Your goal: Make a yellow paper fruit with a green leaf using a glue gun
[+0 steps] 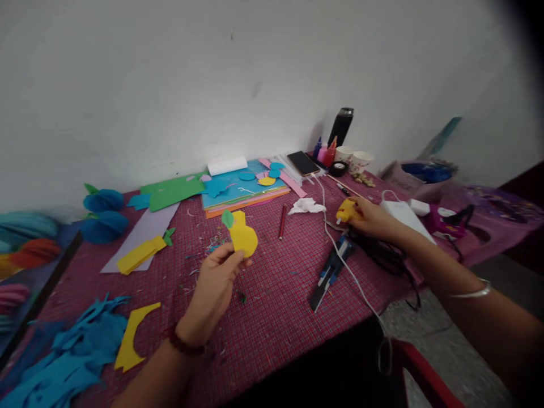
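Between the thumb and fingers of my left hand (221, 275) is a yellow paper cutout (244, 237), round with a narrower top and a green paper leaf (228, 219) at its upper left. My right hand (374, 218) is closed on a yellow glue gun (348, 211), its pale nozzle pointing left and down. Just below the glue gun lies a dark blue utility knife (329, 275) on the checked cloth. A crumpled white tissue (306, 206) and a dark red pencil (283, 222) rest between my two hands.
Stacked coloured paper (221, 192) and a green sheet (176, 194) lie by the wall. Blue scraps (80, 351) and a yellow offcut (131, 340) are at left. A white cable (352, 277) crosses the table from a phone (303, 163). A black bottle (341, 126) stands behind paper cups (360, 162).
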`<action>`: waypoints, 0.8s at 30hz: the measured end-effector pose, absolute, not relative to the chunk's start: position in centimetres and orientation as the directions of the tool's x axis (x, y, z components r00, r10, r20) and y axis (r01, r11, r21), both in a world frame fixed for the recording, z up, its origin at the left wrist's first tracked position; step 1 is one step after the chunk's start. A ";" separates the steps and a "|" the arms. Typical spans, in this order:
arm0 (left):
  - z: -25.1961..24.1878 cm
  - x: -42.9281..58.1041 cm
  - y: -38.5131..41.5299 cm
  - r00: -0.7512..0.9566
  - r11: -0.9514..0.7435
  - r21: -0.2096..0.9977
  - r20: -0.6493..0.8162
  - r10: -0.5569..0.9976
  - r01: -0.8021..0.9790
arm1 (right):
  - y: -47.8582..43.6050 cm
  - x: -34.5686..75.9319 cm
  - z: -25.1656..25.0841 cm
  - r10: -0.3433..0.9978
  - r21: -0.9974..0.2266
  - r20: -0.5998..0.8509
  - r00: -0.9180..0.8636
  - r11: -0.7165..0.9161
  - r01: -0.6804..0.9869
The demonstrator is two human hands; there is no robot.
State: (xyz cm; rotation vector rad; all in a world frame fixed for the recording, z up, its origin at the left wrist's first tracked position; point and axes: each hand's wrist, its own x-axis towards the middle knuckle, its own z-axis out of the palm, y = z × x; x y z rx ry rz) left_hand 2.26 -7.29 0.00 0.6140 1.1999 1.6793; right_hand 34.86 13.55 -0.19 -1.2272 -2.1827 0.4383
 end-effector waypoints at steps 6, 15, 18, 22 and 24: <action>0.1 2.6 -7.5 -0.369 -0.035 0.925 -0.117 0.922 -0.379 | 8.5 29.6 2.2 0.787 -0.548 0.364 -0.499 0.614 0.568; 0.8 1.6 -7.8 -0.160 -0.004 0.993 -0.015 0.987 -0.119 | 1.4 16.9 2.9 0.636 -0.965 0.262 -0.726 0.150 -0.217; 1.7 -1.1 -7.8 0.023 0.036 0.962 -0.044 0.999 0.271 | 2.7 16.6 1.6 0.755 -0.968 0.174 -0.632 0.012 -0.252; 2.2 -3.4 -8.2 0.237 0.031 0.749 -0.248 0.939 0.662 | 4.4 16.9 -0.7 0.810 -0.961 0.003 -0.586 -0.159 -0.224; 2.1 -3.1 -8.7 0.241 -0.015 0.560 -0.333 0.912 0.828 | 4.8 16.9 -1.4 0.798 -0.960 -0.043 -0.601 -0.200 -0.198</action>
